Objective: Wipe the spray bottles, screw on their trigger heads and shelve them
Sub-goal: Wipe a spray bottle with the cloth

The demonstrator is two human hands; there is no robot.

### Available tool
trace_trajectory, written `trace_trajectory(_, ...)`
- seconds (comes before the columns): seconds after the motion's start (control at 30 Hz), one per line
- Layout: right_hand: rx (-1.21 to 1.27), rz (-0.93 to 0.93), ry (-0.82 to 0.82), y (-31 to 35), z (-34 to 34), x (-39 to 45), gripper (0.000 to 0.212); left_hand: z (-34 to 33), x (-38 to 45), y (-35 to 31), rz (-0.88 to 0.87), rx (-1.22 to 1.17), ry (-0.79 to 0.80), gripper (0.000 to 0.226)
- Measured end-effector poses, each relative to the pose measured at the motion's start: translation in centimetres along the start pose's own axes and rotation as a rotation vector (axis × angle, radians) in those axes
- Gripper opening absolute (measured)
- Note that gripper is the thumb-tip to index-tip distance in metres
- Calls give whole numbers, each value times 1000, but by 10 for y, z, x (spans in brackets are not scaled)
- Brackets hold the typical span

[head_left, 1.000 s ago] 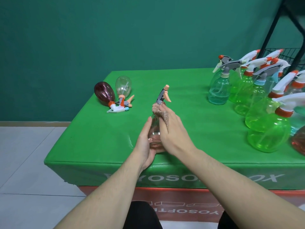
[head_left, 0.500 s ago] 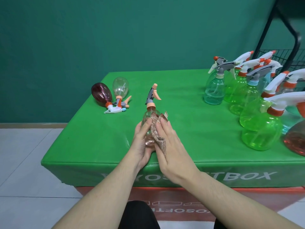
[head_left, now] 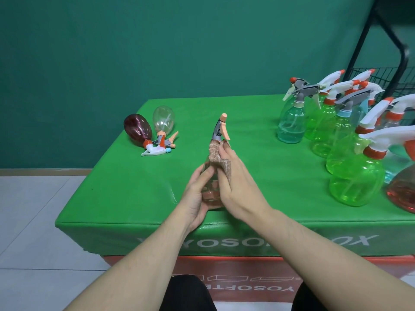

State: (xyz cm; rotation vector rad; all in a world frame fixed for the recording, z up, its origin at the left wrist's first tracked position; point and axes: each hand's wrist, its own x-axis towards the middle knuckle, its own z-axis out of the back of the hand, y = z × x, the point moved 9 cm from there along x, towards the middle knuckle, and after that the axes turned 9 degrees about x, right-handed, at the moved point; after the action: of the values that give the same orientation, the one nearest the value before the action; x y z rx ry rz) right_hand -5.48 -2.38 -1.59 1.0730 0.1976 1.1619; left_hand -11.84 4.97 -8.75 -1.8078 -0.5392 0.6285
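Clear pinkish spray bottle [head_left: 211,187] upright at table's 6 o'clock edge, grey-orange trigger head [head_left: 221,129] on, brown cloth [head_left: 219,159] wrapped at its neck. Two bottles [head_left: 148,131] lie at 10 o'clock. Assembled green bottles [head_left: 336,140] stand at 3 o'clock.

Clear glossy plastic bottle [head_left: 210,187] under a rough knitted cloth [head_left: 216,153], smooth slightly shiny vinyl-looking green cover [head_left: 134,187], black metal wire rack [head_left: 390,79] at upper right.

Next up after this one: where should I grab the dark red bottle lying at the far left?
Grip the dark red bottle round its wide belly, coming down from above. It lies on its side, neck toward the near edge, beside the clear bottle, so the top and outer left side are likely the freest; the crossed trigger heads crowd the neck.
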Motion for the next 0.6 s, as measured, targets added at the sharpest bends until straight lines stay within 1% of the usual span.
trace_trajectory(0.1, 70, -19, -8, 4, 6, 12, 55, 0, 1, 2, 11, -5, 4, 68)
trace_trajectory(0.2, 167, -81, -30, 3, 8, 18, 51, 0, 2, 3, 16, -18, 3, 70)
trace_trajectory(0.27, 178, -102, -53, 1, 6, 18, 50, 1, 2, 3, 16, -21, -2, 67)
trace_trajectory(0.37, 147, -89, -55, -2, -1, 13, 54, 2, 1, 3, 10, -14, -20, 62)
trace_trajectory(0.47, 88, -31, -23, -3, -7, 1, 61, 3, 1, 2, 1, 0, -32, 55)
trace_trajectory(0.5, 63, -18, -9, -3, -9, -4, 61, 3, 1, 2, 0, -1, -39, 55)
trace_trajectory(0.6, 4, 18, 28, -5, -14, -21, 63, 3, 0, 3, 4, -32, -56, 67)
